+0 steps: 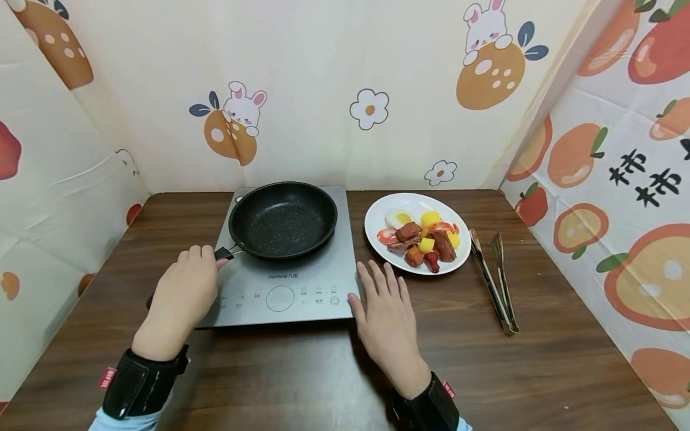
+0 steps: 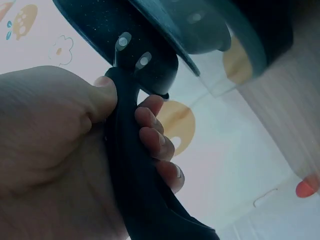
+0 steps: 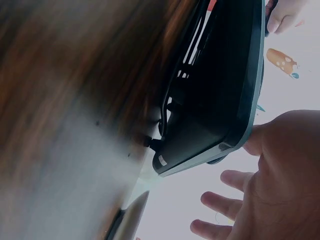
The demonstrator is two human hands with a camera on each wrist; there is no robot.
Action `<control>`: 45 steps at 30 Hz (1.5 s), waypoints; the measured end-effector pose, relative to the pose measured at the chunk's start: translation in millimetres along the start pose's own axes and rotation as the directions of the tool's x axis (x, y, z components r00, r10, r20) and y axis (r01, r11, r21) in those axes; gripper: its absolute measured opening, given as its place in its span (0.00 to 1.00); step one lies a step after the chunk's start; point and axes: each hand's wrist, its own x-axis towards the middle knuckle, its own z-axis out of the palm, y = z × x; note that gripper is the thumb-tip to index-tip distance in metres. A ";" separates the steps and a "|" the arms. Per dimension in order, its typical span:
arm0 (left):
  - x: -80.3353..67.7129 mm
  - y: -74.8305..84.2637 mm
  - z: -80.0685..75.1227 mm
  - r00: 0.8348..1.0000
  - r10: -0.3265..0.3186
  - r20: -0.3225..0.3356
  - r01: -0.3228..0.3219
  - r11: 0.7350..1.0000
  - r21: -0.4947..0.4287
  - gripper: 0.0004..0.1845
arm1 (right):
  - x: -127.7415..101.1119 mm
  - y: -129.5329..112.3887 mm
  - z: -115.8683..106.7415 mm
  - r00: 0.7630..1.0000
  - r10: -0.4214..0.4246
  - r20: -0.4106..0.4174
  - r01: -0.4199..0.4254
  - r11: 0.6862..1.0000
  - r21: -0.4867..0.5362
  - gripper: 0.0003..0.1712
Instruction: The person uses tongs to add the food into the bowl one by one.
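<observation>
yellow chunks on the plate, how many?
3 visible on the plate: one yellow chunk near the egg, one mid-plate, one at right. More may be hidden under the meat.

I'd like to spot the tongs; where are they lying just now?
In the head view, the tongs lie on the table at the right, just beside the plate of food, untouched by either hand.

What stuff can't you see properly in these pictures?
- Pan handle: in the head view, covered by the left hand.
- Cooker button labels: too small to read in the head view.
- Table: blurred in the right wrist view.
- Pan: cut off by the left wrist view's edge.
</observation>
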 end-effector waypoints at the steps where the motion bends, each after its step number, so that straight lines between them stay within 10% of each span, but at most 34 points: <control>1: 0.9 -1.5 0.4 1.000 0.006 0.002 -0.006 1.000 -0.001 0.18 | -0.4 -0.6 0.2 1.000 0.001 0.002 -0.001 1.000 -0.001 0.34; 9: 15.3 -16.8 -3.4 0.966 -0.040 0.255 0.055 0.997 -0.051 0.16 | -2.0 -3.6 3.0 1.000 0.002 0.014 -0.002 1.000 -0.007 0.35; 18: 31.5 -32.7 -13.8 0.804 -0.116 0.583 0.214 0.972 -0.101 0.24 | -0.2 -9.8 0.2 0.999 -0.032 0.001 0.032 0.999 0.004 0.35; 21: 35.4 -36.4 -15.3 0.779 -0.131 0.613 0.248 0.963 -0.109 0.30 | 2.8 -7.9 -8.2 0.999 -0.032 -0.021 0.032 0.999 0.028 0.35; 39: 48.3 -28.4 -11.5 0.795 -0.109 0.597 0.229 0.965 -0.129 0.26 | 38.0 138.9 -88.2 0.946 0.244 -0.213 -0.269 0.958 -0.100 0.36; 45: 50.2 -27.1 -8.8 0.796 -0.083 0.599 0.212 0.966 -0.149 0.26 | 41.7 172.1 -100.2 0.932 0.332 -0.149 -0.351 0.927 -0.131 0.37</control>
